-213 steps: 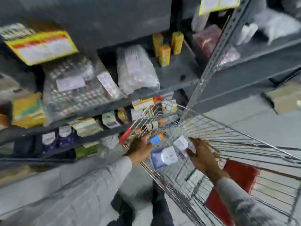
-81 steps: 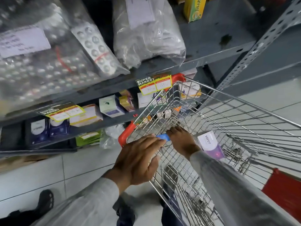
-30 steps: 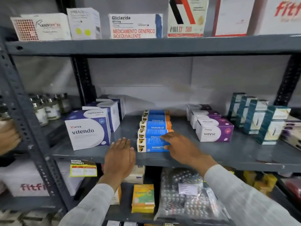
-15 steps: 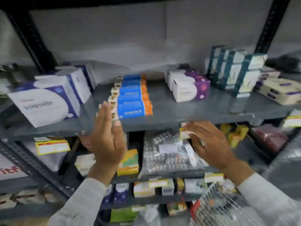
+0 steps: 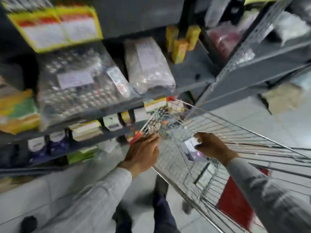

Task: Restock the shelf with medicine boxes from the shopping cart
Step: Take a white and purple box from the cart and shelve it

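Note:
The view is blurred by motion. The wire shopping cart [image 5: 235, 130] stands at the lower right, against the grey shelf [image 5: 107, 110]. My right hand [image 5: 215, 147] is down inside the cart, its fingers and thumb curled around a white and purple medicine box [image 5: 191, 143]. My left hand [image 5: 143, 153] hovers at the cart's near rim by its red corner [image 5: 136, 138], fingers stretched out and holding nothing. More small boxes lie in the cart's far end [image 5: 161, 123], too blurred to tell apart.
Clear bags of blister packs [image 5: 75, 91] and a white bag [image 5: 148, 68] fill the shelf above the cart, with yellow boxes [image 5: 180, 47] behind. Small boxes [image 5: 85, 130] line the lower shelf. The cart's red seat flap [image 5: 234, 207] and my legs [image 5: 161, 207] are below.
My view dropped from the restocked upper shelf down to the cart. Both hands left the shelf; the right one went into the cart and closed on a white and purple box.

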A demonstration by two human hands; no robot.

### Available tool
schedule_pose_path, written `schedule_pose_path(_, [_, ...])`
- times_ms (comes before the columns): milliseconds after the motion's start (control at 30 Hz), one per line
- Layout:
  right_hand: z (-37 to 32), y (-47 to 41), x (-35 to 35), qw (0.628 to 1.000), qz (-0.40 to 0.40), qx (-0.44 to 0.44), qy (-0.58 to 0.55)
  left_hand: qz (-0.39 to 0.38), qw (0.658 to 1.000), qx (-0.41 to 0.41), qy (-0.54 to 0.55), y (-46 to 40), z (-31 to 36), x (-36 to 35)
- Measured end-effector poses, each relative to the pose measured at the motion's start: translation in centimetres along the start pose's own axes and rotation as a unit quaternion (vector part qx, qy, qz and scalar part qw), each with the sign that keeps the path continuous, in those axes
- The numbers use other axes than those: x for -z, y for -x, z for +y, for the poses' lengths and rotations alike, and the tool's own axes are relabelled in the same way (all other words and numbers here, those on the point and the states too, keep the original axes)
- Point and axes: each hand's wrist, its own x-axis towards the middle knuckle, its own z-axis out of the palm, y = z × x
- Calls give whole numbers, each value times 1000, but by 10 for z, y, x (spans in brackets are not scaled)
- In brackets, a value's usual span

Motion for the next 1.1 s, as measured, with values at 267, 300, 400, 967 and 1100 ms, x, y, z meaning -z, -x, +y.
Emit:
schedule_pose_path(267, [101,-62,-126,990,-26,-107,-86,-6,999,5,-53,-14,-14,-71])
schedule_pose_path(300, [108,-69,-141,989,-10,-118,-93,-6,999,4,-51,-15,-16,-71])
schedule_pose_path(400, [119,-91,-176,976,62,-156,-136,-11,999,5,-42,-18,-22,-74])
schedule_pose_path(967, [55,-34,-118,954,215,-32,-206,9,1000,15,-8,-14,-4,-63])
schedule_pose_path(1100, [15,23,-51,947,247,40,-202,106,994,7,29,-2,21,-11])
